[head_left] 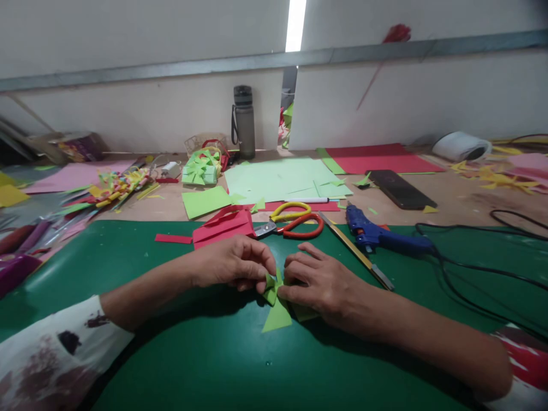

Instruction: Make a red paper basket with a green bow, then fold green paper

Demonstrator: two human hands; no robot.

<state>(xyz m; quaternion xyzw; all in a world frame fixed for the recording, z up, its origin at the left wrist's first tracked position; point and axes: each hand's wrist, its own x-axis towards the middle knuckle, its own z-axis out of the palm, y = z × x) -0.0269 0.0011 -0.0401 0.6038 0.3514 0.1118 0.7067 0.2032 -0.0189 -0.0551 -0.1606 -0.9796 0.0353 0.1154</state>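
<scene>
A small folded light-green paper piece (pixel 276 311), with pointed flaps like a bow, is between my two hands over the green mat (pixel 180 365). My left hand (pixel 242 265) pinches its upper left part between thumb and fingertips. My right hand (pixel 319 282) grips its right side, the thumb pressed on the paper and the fingers curled over it. More green paper shows beneath my right hand, partly hidden. Just beyond my hands lie scissors (pixel 295 220) with one yellow and one red handle, their blades partly under folded red paper (pixel 225 225).
At the right are a craft knife (pixel 357 251), a blue glue gun (pixel 385 231) with a black cord, and a phone (pixel 402 188). Pale green sheets (pixel 274 177), red sheets (pixel 377 158) and a dark bottle (pixel 244 123) stand or lie behind. Paper decorations (pixel 124 185) sit at the left.
</scene>
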